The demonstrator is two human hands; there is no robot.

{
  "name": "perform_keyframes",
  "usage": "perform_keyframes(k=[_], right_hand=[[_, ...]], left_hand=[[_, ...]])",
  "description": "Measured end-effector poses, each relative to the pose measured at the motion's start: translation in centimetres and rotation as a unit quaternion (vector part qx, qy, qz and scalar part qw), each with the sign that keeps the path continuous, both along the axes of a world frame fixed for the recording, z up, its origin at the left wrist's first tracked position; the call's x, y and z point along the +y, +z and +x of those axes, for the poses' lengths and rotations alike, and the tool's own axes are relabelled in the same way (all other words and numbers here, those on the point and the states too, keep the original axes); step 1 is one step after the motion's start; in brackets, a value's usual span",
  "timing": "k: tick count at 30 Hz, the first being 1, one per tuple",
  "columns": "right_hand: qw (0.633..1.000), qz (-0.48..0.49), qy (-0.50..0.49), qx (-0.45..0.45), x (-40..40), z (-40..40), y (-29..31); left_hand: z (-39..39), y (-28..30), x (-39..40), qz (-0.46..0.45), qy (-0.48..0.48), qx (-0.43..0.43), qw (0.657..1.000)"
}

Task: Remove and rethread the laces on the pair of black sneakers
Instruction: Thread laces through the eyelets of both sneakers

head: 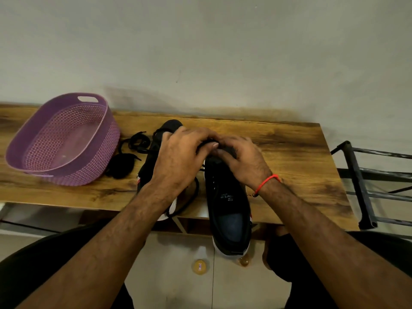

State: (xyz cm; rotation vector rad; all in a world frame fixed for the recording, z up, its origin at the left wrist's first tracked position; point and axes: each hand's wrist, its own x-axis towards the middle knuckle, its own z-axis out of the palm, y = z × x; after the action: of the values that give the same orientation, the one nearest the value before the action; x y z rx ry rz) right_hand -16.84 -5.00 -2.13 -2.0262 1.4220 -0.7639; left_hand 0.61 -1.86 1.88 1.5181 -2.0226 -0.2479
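2 black sneakers sit on the wooden table point(289, 152). The right sneaker point(229, 204) sticks out over the edge. The left hand point(178, 157) hides most of the left sneaker point(169, 127). Both hands curl at the right sneaker's front; the right hand point(243, 159) covers what they pinch. A loose lace point(131, 152) lies beside the purple basket point(62, 139).

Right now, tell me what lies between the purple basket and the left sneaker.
In the head view, loose black laces lie on the wooden table between the purple basket and the left sneaker.

The brown wood-grain surface point(289, 152) looks smooth with a slight sheen; the purple perforated plastic basket point(40, 134) is matt, the black sneakers point(227, 197) cloth.
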Motion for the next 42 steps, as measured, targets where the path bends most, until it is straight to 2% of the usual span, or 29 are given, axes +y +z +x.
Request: perform_keyframes(k=[4, 8, 10, 12, 14, 15, 17, 18, 21, 23, 25, 28, 31, 33, 37, 42], right_hand=[[0.984, 0.019, -0.126, -0.127, -0.7, -1.1, 0.9], [0.976, 0.044, -0.141, -0.157, -1.1, -2.6, 1.8], [0.981, 0.052, -0.123, -0.143, -0.8, -2.2, 1.8], [0.987, 0.053, -0.090, -0.125, -0.4, -1.4, 1.6], [0.997, 0.027, -0.027, -0.061, 0.2, -0.8, 1.6], [1.000, 0.006, 0.016, -0.002, 0.6, -0.5, 1.6], [0.992, -0.027, 0.075, 0.099, 1.3, -0.1, 1.8], [0.988, -0.035, 0.083, 0.122, 1.6, 0.0, 2.0], [0.987, -0.012, 0.078, 0.139, 1.6, 0.1, 2.1], [0.986, 0.020, 0.079, 0.148, 1.3, -0.2, 2.2], [0.984, 0.051, 0.080, 0.150, 1.0, -0.5, 2.4], [0.980, 0.086, 0.050, 0.171, 0.6, -1.4, 2.3], [0.982, 0.112, -0.018, 0.150, 0.2, -2.8, 2.3], [0.975, 0.180, -0.035, 0.126, 0.5, -3.6, 2.7], [0.949, 0.276, -0.030, 0.147, 1.2, -4.0, 2.8], [0.934, 0.348, -0.067, 0.048, 1.4, -5.1, 3.5]], left_hand=[[1.1, 0.1, -0.9, 0.063, 0.045, 0.168, 0.983], [1.7, 1.6, -1.0, 0.085, 0.078, 0.343, 0.932], [1.8, 2.0, -0.9, 0.123, 0.086, 0.389, 0.909], [1.3, 1.8, -0.7, 0.220, 0.086, 0.388, 0.891], [0.3, 0.8, -0.3, 0.296, 0.068, 0.364, 0.881], [-0.3, 0.4, 0.0, 0.306, 0.063, 0.361, 0.879], [-1.2, -0.2, 0.2, 0.288, 0.066, 0.387, 0.874], [-1.4, -0.4, 0.2, 0.269, 0.072, 0.412, 0.868], [-1.3, -0.5, 0.0, 0.232, 0.088, 0.483, 0.840], [-1.0, -0.5, -0.1, 0.205, 0.080, 0.505, 0.835], [-0.8, -0.4, -0.2, 0.151, 0.080, 0.473, 0.864], [0.0, -0.1, -0.3, 0.057, 0.116, 0.358, 0.925], [0.3, -0.2, -0.2, 0.042, 0.102, 0.228, 0.967], [-0.3, -0.8, 0.1, 0.088, 0.075, 0.172, 0.978], [-2.1, -2.4, 1.1, 0.147, 0.053, 0.061, 0.986], [-3.7, -4.2, 1.3, 0.147, 0.037, -0.009, 0.988]])
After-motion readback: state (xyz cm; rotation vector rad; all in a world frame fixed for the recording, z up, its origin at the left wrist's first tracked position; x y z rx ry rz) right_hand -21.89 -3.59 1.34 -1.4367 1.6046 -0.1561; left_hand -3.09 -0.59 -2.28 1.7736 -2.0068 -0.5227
